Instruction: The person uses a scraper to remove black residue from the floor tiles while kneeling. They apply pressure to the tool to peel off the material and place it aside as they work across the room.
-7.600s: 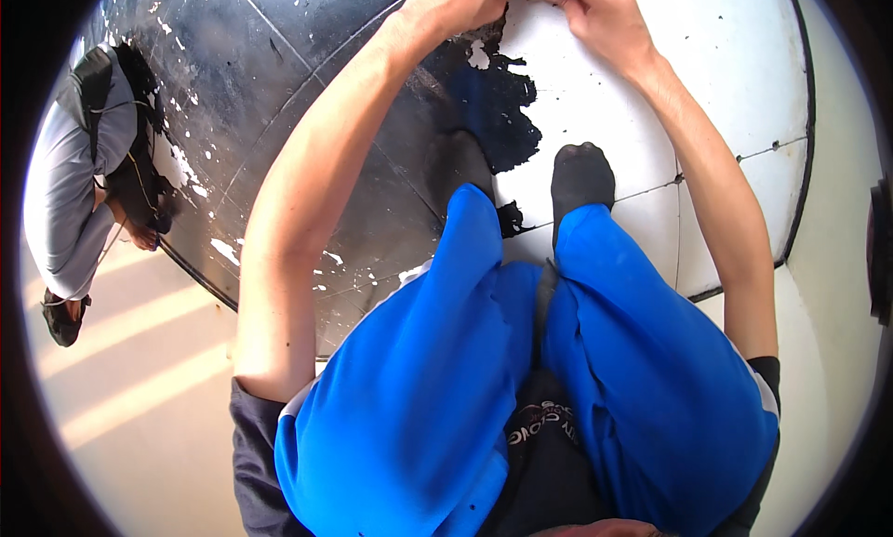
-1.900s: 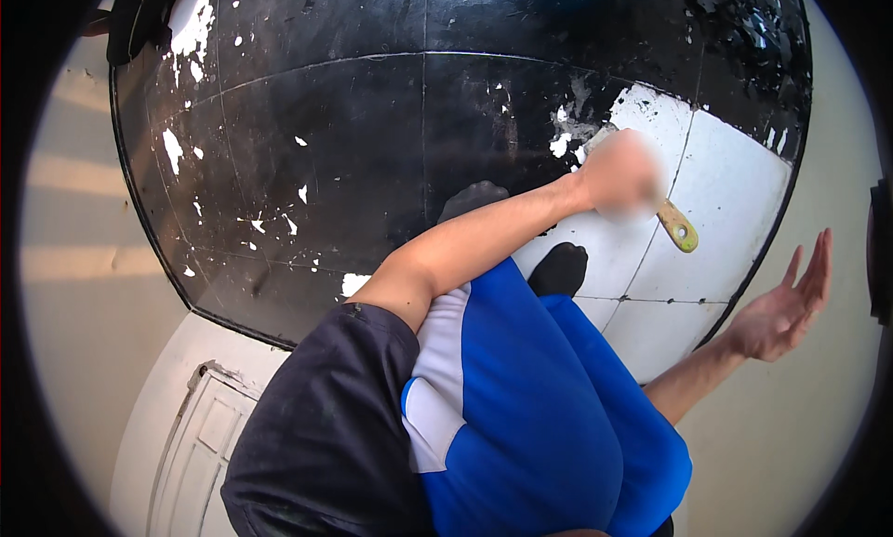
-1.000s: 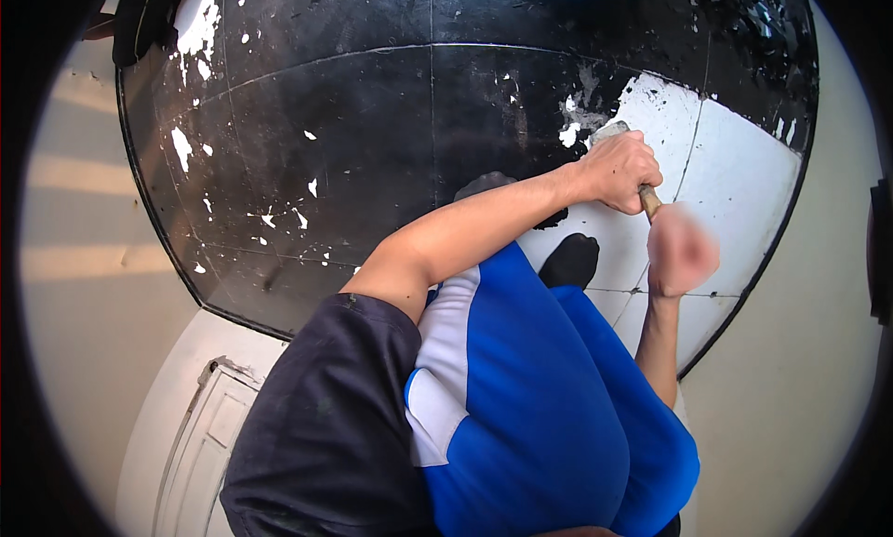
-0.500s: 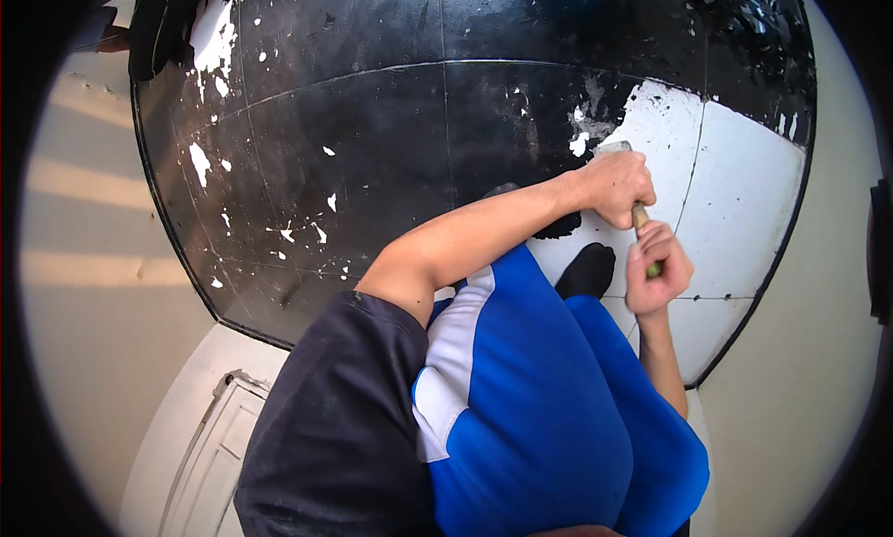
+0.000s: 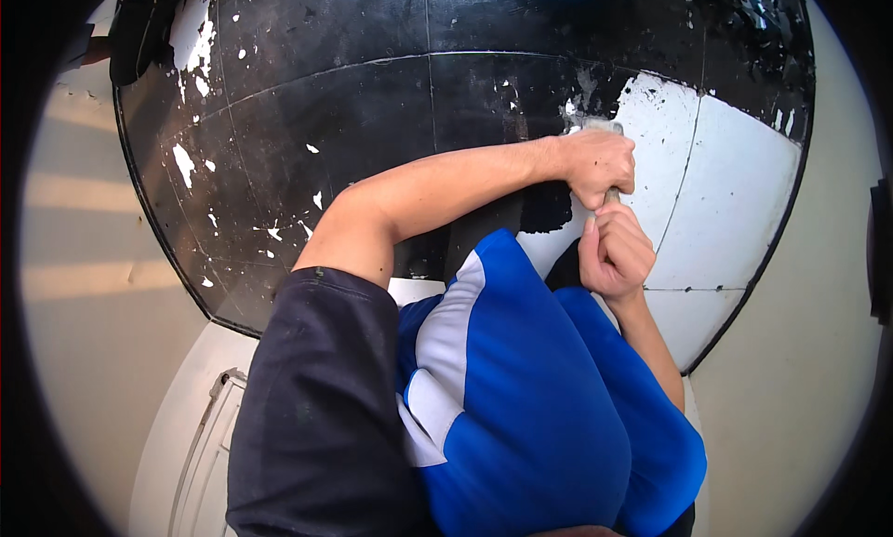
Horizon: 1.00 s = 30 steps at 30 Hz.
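My left hand [image 5: 600, 168] is closed around the upper part of a scraper [image 5: 605, 126], just behind its flat, smeared blade. The blade lies at the boundary between black coating [image 5: 372, 109] and bare white tiles [image 5: 735, 179]. Below it, my right hand [image 5: 619, 255] is closed around the lower end of the same handle, and its fingers hide most of the grip. Only a short bit of handle shows between the two fists. My left arm reaches across to the right, over my blue-clad knees [image 5: 539, 379].
White flecks and chips [image 5: 183, 165] dot the black floor on the left. A ragged black patch [image 5: 547, 210] remains beside my left forearm. Pale walls [image 5: 791, 351] rise on both sides, with a white panelled door [image 5: 209, 453] at lower left. Dark fabric [image 5: 139, 44] hangs at upper left.
Both hands and the scraper have shifted left and a little farther away, onto the black edge. My right hand has turned, covering the handle's greenish end that showed before.
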Motion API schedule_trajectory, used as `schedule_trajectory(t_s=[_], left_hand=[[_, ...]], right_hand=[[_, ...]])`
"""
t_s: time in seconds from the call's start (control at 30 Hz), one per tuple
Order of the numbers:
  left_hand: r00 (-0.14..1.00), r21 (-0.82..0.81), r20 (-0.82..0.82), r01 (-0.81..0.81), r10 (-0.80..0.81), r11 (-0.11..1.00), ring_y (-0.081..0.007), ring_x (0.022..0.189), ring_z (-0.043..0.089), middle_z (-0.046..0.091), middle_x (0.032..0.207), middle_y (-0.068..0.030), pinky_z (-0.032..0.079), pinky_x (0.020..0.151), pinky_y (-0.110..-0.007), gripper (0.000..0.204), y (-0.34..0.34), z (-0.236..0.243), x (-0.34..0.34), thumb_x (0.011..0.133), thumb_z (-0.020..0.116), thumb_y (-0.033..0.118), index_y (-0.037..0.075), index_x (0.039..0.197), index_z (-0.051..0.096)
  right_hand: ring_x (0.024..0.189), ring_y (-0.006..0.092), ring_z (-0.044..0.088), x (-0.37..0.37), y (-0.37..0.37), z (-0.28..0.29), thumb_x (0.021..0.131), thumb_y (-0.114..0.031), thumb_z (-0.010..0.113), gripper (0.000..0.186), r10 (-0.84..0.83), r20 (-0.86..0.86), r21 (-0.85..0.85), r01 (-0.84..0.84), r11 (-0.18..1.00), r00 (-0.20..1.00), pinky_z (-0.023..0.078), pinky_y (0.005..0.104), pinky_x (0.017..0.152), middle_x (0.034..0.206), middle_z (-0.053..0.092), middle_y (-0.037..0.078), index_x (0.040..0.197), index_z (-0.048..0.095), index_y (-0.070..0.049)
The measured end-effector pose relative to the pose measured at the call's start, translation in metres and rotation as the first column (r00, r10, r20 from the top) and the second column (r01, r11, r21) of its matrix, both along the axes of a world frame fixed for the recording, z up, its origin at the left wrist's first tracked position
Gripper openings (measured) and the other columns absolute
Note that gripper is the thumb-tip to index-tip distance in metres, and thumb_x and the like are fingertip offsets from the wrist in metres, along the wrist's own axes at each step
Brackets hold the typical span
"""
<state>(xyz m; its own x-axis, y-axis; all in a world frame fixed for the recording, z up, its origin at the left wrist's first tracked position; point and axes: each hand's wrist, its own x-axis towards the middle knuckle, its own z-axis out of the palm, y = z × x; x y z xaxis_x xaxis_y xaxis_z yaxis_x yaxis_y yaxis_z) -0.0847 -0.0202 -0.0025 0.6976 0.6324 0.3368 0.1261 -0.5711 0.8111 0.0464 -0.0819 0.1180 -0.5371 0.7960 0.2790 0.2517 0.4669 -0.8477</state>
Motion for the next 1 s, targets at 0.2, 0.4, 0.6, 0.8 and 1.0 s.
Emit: schedule_trajectory(t_s=[0.2, 0.4, 0.6, 0.8, 1.0], left_hand=[[0.998, 0.01, -0.012, 0.054, -0.054, 0.998, -0.0318, 0.062, 0.058, 0.06, 0.059, -0.007, 0.046, 0.071, -0.039, 0.021, -0.018, 0.005, 0.012, 0.048, 0.071, 0.027, 0.011, 0.054, 0.059], [1.0, 0.016, 0.005, 0.003, -0.003, 1.0, -0.0373, 0.059, 0.059, 0.058, 0.056, -0.0134, 0.046, 0.056, -0.047, 0.016, 0.021, 0.006, 0.015, 0.057, 0.069, 0.022, 0.007, 0.06, 0.065], [0.973, -0.434, 0.232, 0.088, 0.016, 0.897, -0.0372, 0.05, 0.053, 0.056, 0.055, -0.0174, 0.04, 0.05, -0.048, 0.015, 0.017, 0.024, 0.028, 0.064, 0.066, 0.015, 0.001, 0.065, 0.061], [0.983, -0.368, 0.17, 0.131, -0.072, 0.92, -0.0347, 0.064, 0.062, 0.063, 0.066, -0.0179, 0.049, 0.064, -0.043, 0.013, 0.003, 0.015, 0.05, 0.067, 0.069, 0.011, 0.001, 0.075, 0.07], [0.948, -0.172, 0.317, 0.078, -0.019, 0.982, -0.0303, 0.102, 0.063, 0.066, 0.105, -0.0133, 0.053, 0.086, -0.044, 0.022, -0.001, 0.014, 0.041, 0.073, 0.07, 0.019, 0.006, 0.091, 0.073]], right_hand=[[0.051, 0.0237, 0.05, 0.017, -0.022, -0.009, 0.076, 0.021, 0.06, 0.039, 0.056, 0.011, 0.009, -0.056, 0.998, 0.998, 0.055, 0.0367, 0.069, 0.058, 0.048, 0.009, 0.057, 0.038, -0.004], [0.074, 0.0279, 0.061, 0.027, 0.007, -0.005, 0.08, 0.005, 0.065, 0.016, -0.019, -0.034, -0.029, 0.018, 0.999, 0.999, 0.052, 0.0485, 0.09, 0.075, 0.059, 0.014, 0.073, 0.052, -0.001], [0.116, 0.0285, 0.057, 0.066, 0.019, -0.02, 0.083, -0.029, 0.073, 0.056, -0.313, -0.043, -0.251, 0.293, 0.923, 0.949, 0.046, 0.0433, 0.101, 0.124, 0.057, 0.02, 0.125, 0.054, 0.003], [0.121, 0.0194, 0.058, 0.108, 0.015, -0.046, 0.085, -0.024, 0.077, 0.08, -0.297, 0.158, -0.786, 0.302, 0.539, 0.942, 0.047, 0.0292, 0.101, 0.138, 0.055, 0.013, 0.15, 0.039, 0.0], [0.117, 0.0157, 0.059, 0.111, 0.027, -0.052, 0.088, -0.012, 0.073, 0.07, -0.141, 0.079, -0.817, 0.145, 0.559, 0.987, 0.048, 0.0298, 0.1, 0.131, 0.058, 0.008, 0.149, 0.042, -0.002]])
